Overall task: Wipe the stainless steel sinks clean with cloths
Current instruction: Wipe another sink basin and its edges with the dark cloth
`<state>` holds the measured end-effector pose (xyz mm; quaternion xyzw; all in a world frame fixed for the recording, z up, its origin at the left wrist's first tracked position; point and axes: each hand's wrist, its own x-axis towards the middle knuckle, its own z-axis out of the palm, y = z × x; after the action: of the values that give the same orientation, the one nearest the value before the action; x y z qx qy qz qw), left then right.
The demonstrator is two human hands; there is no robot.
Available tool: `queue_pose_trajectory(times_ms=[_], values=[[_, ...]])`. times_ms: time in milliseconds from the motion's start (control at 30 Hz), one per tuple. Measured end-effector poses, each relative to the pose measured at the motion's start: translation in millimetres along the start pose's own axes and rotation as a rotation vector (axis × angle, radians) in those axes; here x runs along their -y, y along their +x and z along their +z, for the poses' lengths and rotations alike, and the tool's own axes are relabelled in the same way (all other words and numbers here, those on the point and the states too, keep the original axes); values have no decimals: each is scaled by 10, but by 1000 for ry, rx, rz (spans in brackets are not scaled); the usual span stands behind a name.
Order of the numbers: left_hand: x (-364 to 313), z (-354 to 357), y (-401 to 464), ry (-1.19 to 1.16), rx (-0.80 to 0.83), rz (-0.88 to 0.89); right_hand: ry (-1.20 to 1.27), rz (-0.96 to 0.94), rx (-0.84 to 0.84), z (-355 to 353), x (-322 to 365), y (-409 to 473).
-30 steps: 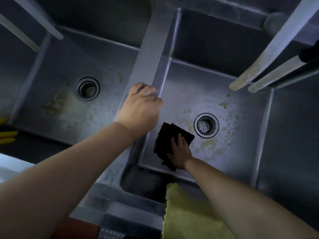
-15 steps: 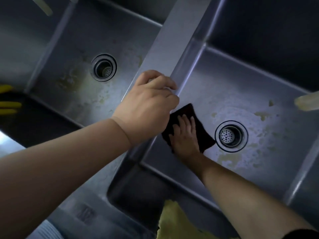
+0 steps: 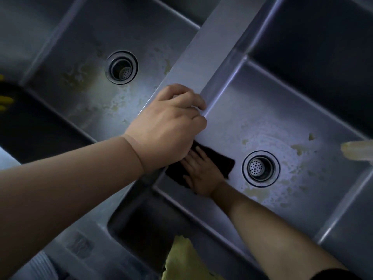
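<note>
Dark limp cloth (image 3: 214, 158) lies on right stainless steel sink (image 3: 282, 122) floor beside drain, right hand (image 3: 201, 174) flat-fingered pressing it, left hand (image 3: 169, 126) curled gripping divider rim (image 3: 212, 49); likely soft, slides easily, so press mid-cloth.

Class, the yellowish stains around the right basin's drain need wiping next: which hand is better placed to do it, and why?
Right. The right hand already presses the dark cloth flat beside that drain; the left hand grips the divider, holding no cloth.

dark cloth (image 3: 220, 158) lies on the stained sink (image 3: 302, 122) floor.
</note>
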<state>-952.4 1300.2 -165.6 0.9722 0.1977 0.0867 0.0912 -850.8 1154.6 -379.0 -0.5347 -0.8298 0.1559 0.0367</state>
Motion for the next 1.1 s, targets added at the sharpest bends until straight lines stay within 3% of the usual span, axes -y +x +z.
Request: queue_pose_trajectory(times_ms=[133,367,500,633,833,1100], values=[[24,22,-2,-11,-26,-5,-14,131,-48,-174,-459,158],[33,51,-8,-3,-73,4,-98,154,-26,-380,-1118,300],[46,63,-21,6,-70,14,-156,459,-51,-588,-1712,482],[50,70,-15,8,-68,16,-218,610,7,-704,-2040,613],[10,20,-12,-12,-46,-1,-80,849,-17,-559,-1535,560],[-21,-8,-22,53,9,14,-45,576,98,-148,-146,-162]])
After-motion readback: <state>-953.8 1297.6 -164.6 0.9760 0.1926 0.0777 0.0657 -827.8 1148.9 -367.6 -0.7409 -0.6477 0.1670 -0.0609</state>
